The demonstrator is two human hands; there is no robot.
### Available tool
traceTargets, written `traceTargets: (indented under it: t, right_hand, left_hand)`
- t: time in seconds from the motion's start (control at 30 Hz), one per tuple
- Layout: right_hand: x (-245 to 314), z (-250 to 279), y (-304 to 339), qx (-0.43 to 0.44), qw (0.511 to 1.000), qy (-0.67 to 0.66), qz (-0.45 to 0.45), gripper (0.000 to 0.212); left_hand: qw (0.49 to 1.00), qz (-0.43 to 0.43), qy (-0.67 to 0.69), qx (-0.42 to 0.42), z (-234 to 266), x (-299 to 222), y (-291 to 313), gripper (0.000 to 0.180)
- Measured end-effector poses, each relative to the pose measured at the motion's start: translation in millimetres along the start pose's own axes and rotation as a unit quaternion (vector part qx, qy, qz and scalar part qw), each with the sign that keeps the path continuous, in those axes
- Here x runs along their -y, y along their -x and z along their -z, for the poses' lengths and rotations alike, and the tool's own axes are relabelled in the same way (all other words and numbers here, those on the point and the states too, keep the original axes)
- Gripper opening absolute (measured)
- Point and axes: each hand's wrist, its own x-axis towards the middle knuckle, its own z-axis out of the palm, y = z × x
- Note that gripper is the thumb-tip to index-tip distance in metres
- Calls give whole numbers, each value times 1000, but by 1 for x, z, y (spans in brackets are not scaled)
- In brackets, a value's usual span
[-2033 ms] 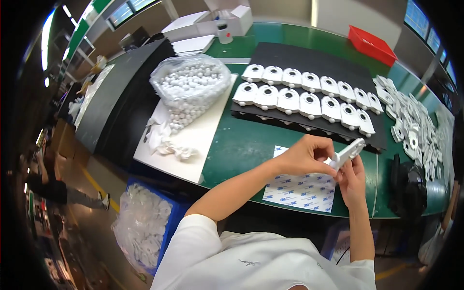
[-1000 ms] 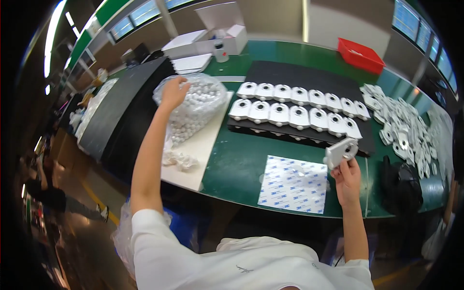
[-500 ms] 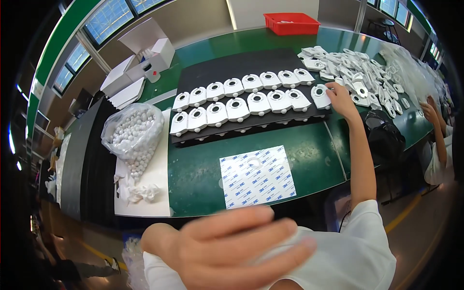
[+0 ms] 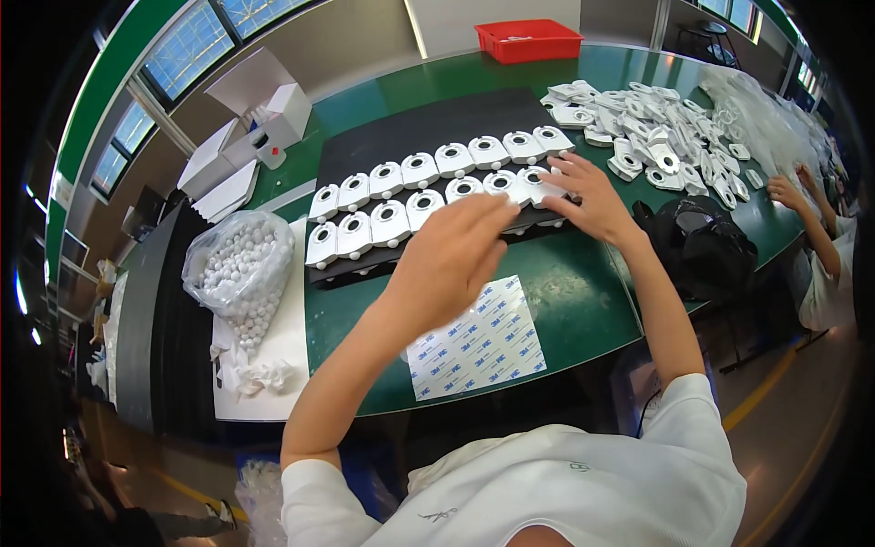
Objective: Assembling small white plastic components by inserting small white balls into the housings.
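White rounded plates with round dark-centred holes stand in two rows, the back row (image 4: 418, 170) and the front row (image 4: 390, 221), on a black foam board (image 4: 374, 146). Small white balls show along their near edges. My right hand (image 4: 592, 202) is at the right end of the front row, fingers spread, fingertips by the last plate (image 4: 538, 185). Whatever lies under its palm is hidden. My left hand (image 4: 448, 260) reaches over the board's near edge with fingers stretched out, covering part of the front row. Just below it lies a white sheet with blue print (image 4: 483, 351).
A clear bag of white balls (image 4: 239, 260) sits at left beside crumpled tissue (image 4: 264, 376). At back right are a heap of loose white plates (image 4: 652, 137) and a red bin (image 4: 529, 44). A black bag (image 4: 702, 246) lies right of my forearm. Another person's hand (image 4: 791, 193) is at far right.
My left hand has swung up from in front of my body to the front row. My right hand has moved slightly left and forward, its fingers now spread over where a separate plate lay.
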Motion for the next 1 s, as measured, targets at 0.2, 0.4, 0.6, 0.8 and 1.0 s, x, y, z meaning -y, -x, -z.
traceTargets:
  t: [0.2,0.4,0.6,0.8,1.0]
  right_hand:
    - [1,-12,6,-8,997,56,-45,37]
    - [3,-16,10,-48,995,76,-52,35]
    - [6,-16,10,-61,994,67,-60,35]
    - [1,-13,7,-85,996,12,-41,37]
    - [-17,10,20,-46,986,-109,-116,36]
  left_hand:
    - [994,33,-85,57,-67,58,-4,42]
    - [990,62,-86,94,-78,61,0,43]
    - [991,67,-81,79,-79,60,0,42]
    - [992,68,-77,77,-77,56,-2,43]
    - [992,69,-73,71,-82,52,-11,49]
